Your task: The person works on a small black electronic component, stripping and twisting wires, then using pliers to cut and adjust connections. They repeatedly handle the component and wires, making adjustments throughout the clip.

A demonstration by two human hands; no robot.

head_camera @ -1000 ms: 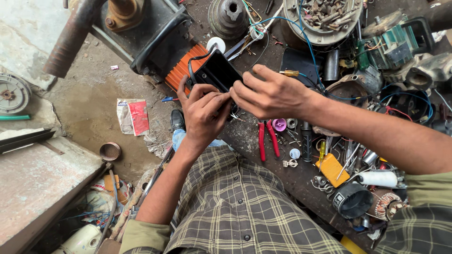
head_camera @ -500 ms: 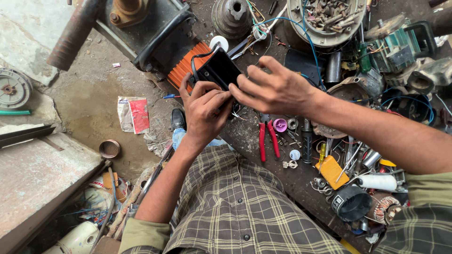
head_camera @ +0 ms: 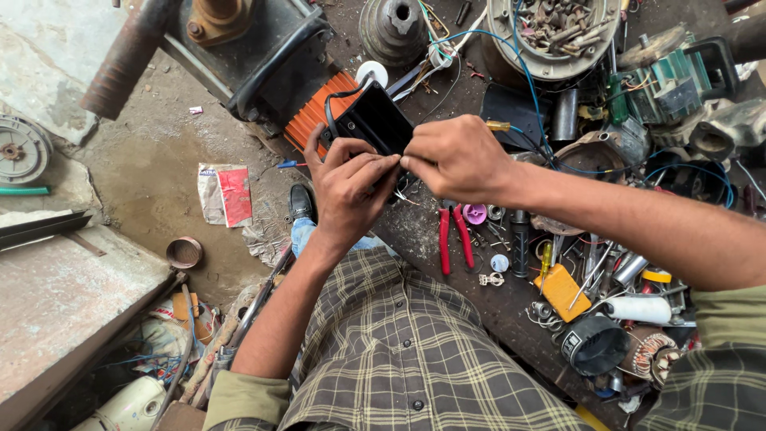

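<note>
The left hand (head_camera: 347, 187) has slid a bit nearer the flat black plastic box (head_camera: 375, 121), so both hands now bunch at its lower edge. It sits over the orange ribbed motor. The right hand (head_camera: 456, 157) pinches thin shiny wires there. Red-handled pliers (head_camera: 453, 237) lie on the dirty surface (head_camera: 511, 307).

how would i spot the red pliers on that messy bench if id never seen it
Start at the dark workbench on the right, then drop just below the right hand. The red pliers lie flat there, handles pointing toward the person. Their two long red handles stand out from the grey screws and metal bits around them.
</note>
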